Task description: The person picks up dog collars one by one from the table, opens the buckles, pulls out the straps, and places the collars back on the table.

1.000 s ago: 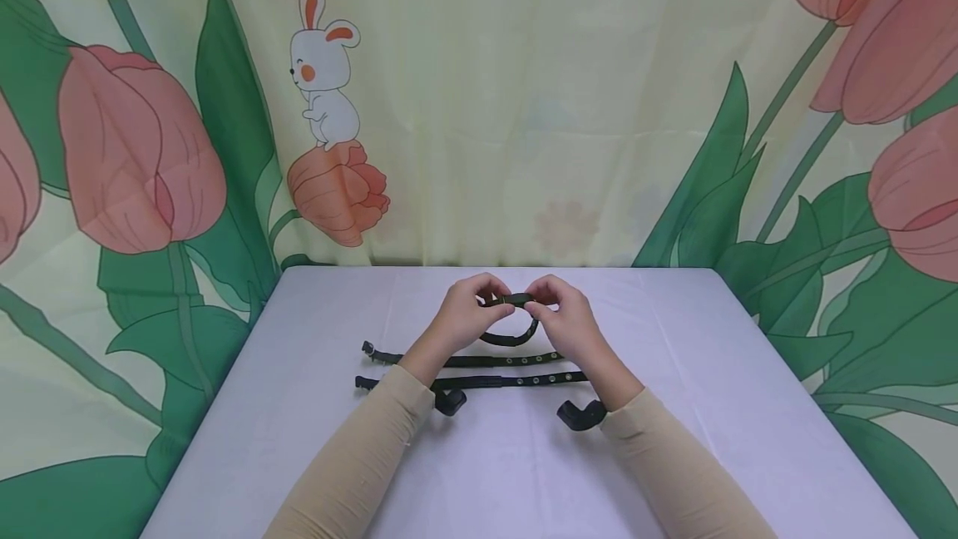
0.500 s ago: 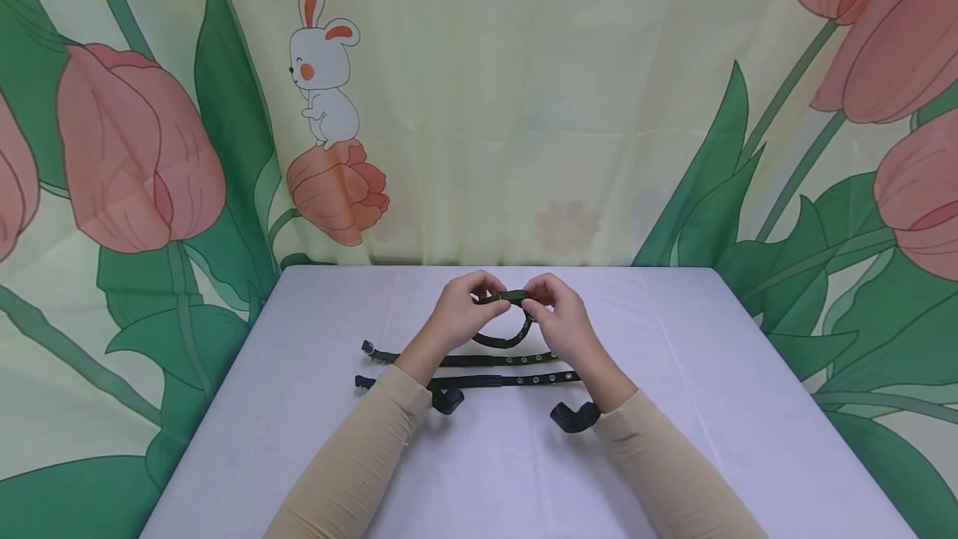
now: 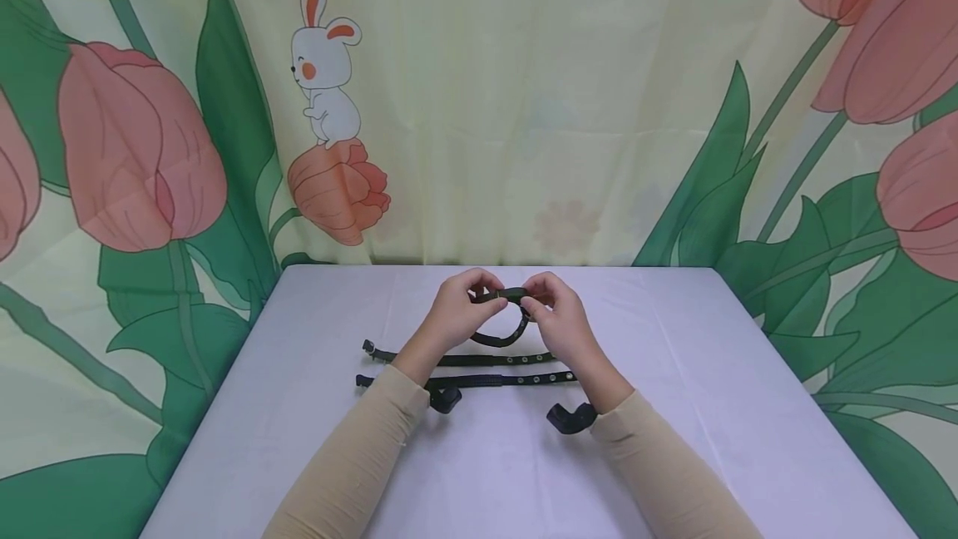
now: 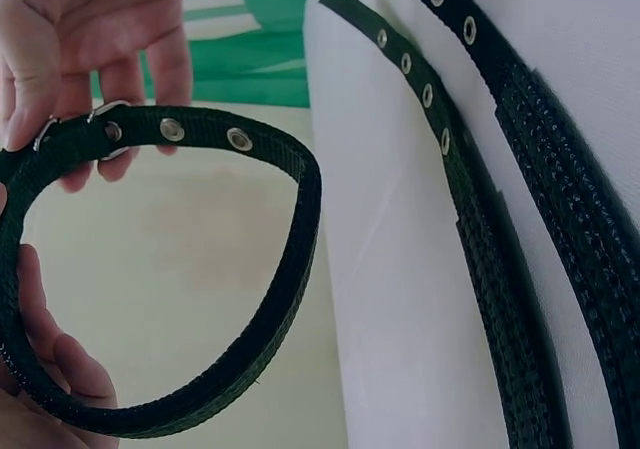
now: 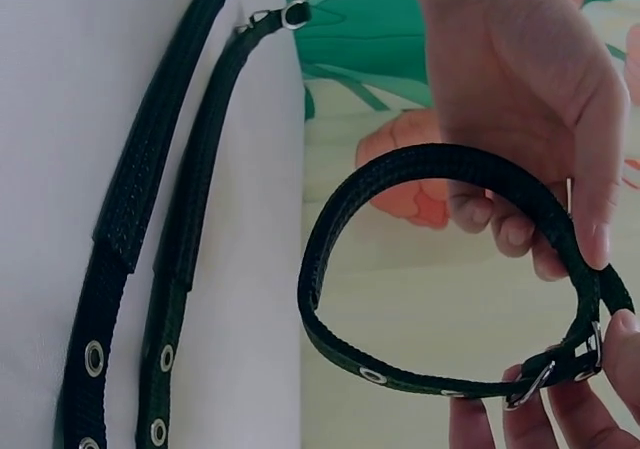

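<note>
A dark green dog collar (image 3: pixel 500 343) is closed into a loop and held up above the far part of the table. My left hand (image 3: pixel 458 312) pinches one side of its upper band between thumb and fingers. On the other side, my right hand (image 3: pixel 557 316) pinches the band beside the metal buckle (image 4: pixel 108 114). Silver eyelets (image 4: pixel 172 129) dot the strap, and the band passes through the buckle. In the right wrist view the loop of the collar (image 5: pixel 320 239) spans both hands, fingertips partly hidden behind the band.
Two more dark collars, a farther one (image 3: pixel 464 360) and a nearer one (image 3: pixel 471 382), lie stretched out on the white-covered table (image 3: pixel 494 481), partly behind my forearms. Black curved pieces (image 3: pixel 571 418) show at both wrists. A curtain with tulips (image 3: pixel 561 106) hangs beyond the far edge.
Both hands have shifted slightly left and a little away with the collar between them. The grip on it looks the same. The other two collars have not moved.
</note>
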`<state>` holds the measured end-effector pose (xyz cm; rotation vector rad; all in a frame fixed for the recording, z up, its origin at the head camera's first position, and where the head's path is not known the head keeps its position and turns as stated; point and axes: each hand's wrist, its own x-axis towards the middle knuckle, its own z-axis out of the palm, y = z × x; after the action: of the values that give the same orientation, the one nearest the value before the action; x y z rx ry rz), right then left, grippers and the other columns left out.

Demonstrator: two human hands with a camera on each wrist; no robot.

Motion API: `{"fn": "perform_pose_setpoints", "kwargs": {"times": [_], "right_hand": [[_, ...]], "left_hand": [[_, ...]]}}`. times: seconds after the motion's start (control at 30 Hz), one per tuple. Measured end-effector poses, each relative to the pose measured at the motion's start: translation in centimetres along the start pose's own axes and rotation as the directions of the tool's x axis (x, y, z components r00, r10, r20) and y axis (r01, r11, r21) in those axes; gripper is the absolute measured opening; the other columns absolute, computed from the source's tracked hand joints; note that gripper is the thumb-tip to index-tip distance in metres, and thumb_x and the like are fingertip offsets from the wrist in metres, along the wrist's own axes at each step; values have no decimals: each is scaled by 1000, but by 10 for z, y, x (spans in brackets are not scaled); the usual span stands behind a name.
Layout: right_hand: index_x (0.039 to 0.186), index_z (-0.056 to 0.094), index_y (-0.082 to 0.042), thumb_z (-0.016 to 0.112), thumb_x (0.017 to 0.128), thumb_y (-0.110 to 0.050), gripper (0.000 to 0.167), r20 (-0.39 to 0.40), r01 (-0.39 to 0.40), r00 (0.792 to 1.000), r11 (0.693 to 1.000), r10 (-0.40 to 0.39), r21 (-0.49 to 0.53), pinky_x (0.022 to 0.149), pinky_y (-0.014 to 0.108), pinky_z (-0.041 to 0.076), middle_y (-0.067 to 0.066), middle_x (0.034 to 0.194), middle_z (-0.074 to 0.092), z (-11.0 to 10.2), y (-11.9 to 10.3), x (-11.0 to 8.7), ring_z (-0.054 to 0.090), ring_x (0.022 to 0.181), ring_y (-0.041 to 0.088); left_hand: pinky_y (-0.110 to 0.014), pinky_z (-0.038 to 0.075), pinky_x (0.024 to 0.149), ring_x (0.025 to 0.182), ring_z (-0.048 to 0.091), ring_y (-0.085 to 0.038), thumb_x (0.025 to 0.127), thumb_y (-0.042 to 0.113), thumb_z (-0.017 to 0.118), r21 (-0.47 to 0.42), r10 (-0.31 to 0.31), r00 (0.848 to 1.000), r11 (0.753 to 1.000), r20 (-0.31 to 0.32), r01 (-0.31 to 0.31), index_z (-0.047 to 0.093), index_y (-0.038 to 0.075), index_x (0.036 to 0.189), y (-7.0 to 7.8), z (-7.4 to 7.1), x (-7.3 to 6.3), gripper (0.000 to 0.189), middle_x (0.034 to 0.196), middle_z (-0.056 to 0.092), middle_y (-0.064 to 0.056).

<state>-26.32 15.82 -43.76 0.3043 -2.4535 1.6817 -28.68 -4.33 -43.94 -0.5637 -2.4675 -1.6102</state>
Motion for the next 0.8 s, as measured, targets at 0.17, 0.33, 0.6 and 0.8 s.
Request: {"fn": "perform_pose_setpoints", "kwargs": {"times": [0.17, 0.33, 0.6, 0.8], "right_hand": [[118, 64, -7, 65, 106, -5, 12, -1, -1, 1000, 1000, 1, 24, 92, 45, 64, 16, 115, 69, 2, -3, -2, 71, 111, 29], [118, 63, -7, 65, 106, -5, 13, 21, -9, 1000, 999, 8, 46, 90, 43, 65, 17, 116, 67, 5, -4, -4, 71, 109, 28], [120, 62, -7, 64, 107, -5, 13, 24, -19, 1000, 998, 18, 57, 91, 42, 66, 17, 117, 68, 5, -1, -4, 72, 110, 28], [121, 62, -6, 62, 107, -3, 14, 22, -44, 999, 993, 42, 114, 88, 41, 66, 17, 118, 70, 3, -5, -3, 73, 110, 24]], "left_hand": [[-34, 49, 73, 89, 61, -21, 92, 17, 85, -12, 12, 1000, 1000, -1, -12, 76, 18, 104, 0, -2, 0, 16, 93, 69, 0], [-34, 50, 72, 87, 61, -20, 92, 17, 85, -21, 3, 1000, 1000, 4, -3, 75, 19, 104, -3, -5, -2, 15, 94, 69, 0], [-36, 50, 74, 88, 61, -21, 92, 15, 84, -48, 8, 1000, 999, 21, -7, 75, 18, 104, -4, -7, -2, 15, 94, 70, -1], [-35, 53, 82, 90, 62, -19, 93, 13, 82, -36, 29, 999, 999, 17, -28, 74, 15, 103, -5, -7, -2, 13, 95, 70, -2]]}}
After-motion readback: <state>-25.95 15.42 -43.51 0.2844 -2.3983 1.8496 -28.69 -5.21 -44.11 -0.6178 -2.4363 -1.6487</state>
